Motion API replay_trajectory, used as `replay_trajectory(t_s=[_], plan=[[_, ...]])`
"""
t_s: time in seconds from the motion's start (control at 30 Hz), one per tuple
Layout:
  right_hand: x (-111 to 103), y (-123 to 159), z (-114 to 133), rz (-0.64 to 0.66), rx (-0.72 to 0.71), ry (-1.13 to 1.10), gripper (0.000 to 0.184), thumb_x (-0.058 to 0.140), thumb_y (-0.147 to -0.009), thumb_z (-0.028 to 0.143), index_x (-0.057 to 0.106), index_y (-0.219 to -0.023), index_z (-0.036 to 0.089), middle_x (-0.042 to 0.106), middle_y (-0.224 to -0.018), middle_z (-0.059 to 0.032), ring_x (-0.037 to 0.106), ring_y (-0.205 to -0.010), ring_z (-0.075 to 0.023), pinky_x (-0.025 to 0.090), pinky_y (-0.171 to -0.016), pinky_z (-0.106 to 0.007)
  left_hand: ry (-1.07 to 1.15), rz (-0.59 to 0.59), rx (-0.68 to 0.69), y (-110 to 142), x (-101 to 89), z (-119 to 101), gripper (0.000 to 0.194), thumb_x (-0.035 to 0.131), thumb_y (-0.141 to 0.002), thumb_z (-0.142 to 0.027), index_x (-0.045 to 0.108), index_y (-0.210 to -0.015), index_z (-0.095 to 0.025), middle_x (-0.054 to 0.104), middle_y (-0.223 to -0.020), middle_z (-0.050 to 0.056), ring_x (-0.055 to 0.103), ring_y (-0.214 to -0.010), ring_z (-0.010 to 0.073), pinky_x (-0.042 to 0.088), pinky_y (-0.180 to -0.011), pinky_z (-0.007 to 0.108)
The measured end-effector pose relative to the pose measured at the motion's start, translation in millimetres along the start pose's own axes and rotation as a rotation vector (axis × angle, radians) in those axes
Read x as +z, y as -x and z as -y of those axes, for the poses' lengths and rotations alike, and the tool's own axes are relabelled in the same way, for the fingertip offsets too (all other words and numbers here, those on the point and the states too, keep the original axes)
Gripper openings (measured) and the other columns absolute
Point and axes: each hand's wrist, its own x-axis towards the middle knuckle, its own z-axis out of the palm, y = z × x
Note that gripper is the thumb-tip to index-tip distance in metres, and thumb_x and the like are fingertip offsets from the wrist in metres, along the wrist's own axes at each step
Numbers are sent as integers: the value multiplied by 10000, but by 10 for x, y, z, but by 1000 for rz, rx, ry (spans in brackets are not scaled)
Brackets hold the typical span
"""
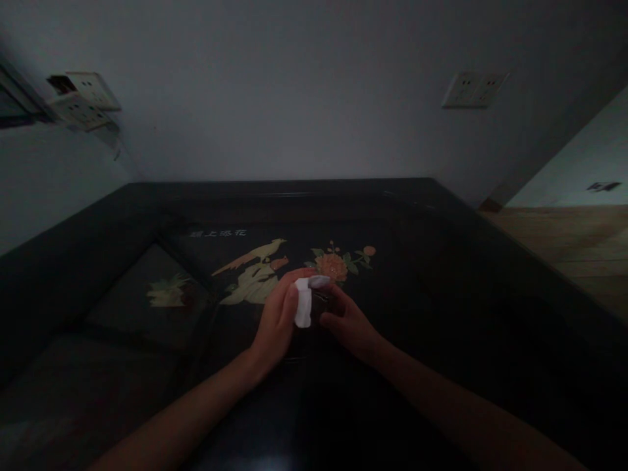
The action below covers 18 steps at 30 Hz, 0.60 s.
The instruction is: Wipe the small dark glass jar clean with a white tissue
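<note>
In the middle of the dark table, my left hand point(278, 313) is closed around a small white object point(304, 304), which looks like a folded tissue or cloth. A paler flap of it sticks out to the right at the top, close to my right fingertips. My right hand point(346, 322) is curled, thumb and fingers bent around a small dark thing with a faint glint point(321, 296). Dim light hides what that dark thing is. Both hands are almost together over the tabletop picture.
The glossy black table point(294, 190) has an inlaid bird point(260, 254) and an orange flower point(332, 267). Behind it rises a pale wall with a double socket point(475, 89) on the right. More sockets point(93, 90) and a dark-framed object point(19, 98) are at left.
</note>
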Motion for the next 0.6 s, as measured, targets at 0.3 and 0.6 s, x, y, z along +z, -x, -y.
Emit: replay_trajectory(t_s=[0.3, 0.6], plan=[[-15, -7, -29, -18, -26, 34, 488, 808, -596, 186, 568, -1018, 233, 657, -958, 6, 603, -916, -177, 459, -862, -329, -454, 200, 433, -54, -72, 12, 349, 365, -923, -216, 542, -1223, -208, 541, -1294, 95, 427, -1265, 216, 277, -1095, 443], [-6, 6, 23, -33, 46, 2, 508, 799, -581, 218, 584, -1041, 238, 658, -991, -8, 618, -903, -193, 473, -849, -361, 97, 13, -156, -78, -28, -5, 408, 364, -922, -419, 634, -1100, -172, 668, -1026, 68, 610, -861, 202, 478, -772, 304]])
